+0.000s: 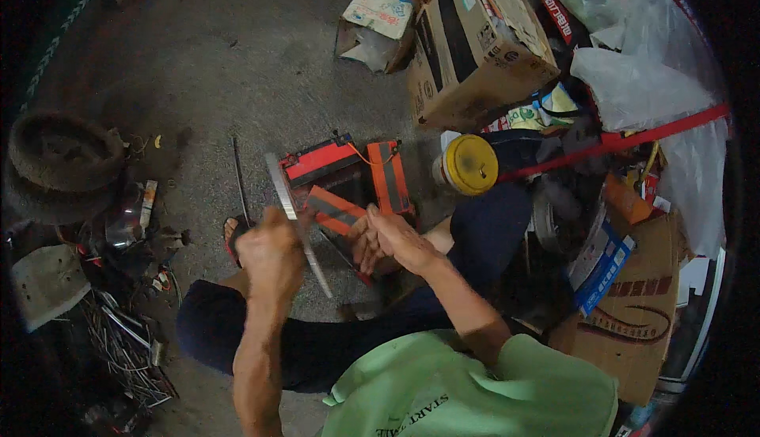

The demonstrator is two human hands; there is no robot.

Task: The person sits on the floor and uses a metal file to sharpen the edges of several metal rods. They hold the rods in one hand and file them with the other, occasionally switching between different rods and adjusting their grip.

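Observation:
My left hand (269, 251) is closed around a long, flat silver metal strip (317, 267), held upright at a slant above an open red-and-black bag (315, 160). My right hand (384, 239) grips the lower end of an orange flap with a grey stripe (331, 209), its fingers curled. Another orange panel with a grey band (388, 177) stands at the bag's right side. Part of the bag's lower edge is hidden behind my right hand. My legs are bent on either side, with a sandalled foot at the left of the bag.
A yellow-lidded bucket (467, 164) stands right of the bag. Cardboard boxes (483, 41), plastic sheeting (649, 104) and a red bar (665, 127) crowd the right. A worn tyre (63, 160) and tangled metal scraps (123, 334) lie left. A thin rod (240, 176) lies on the floor.

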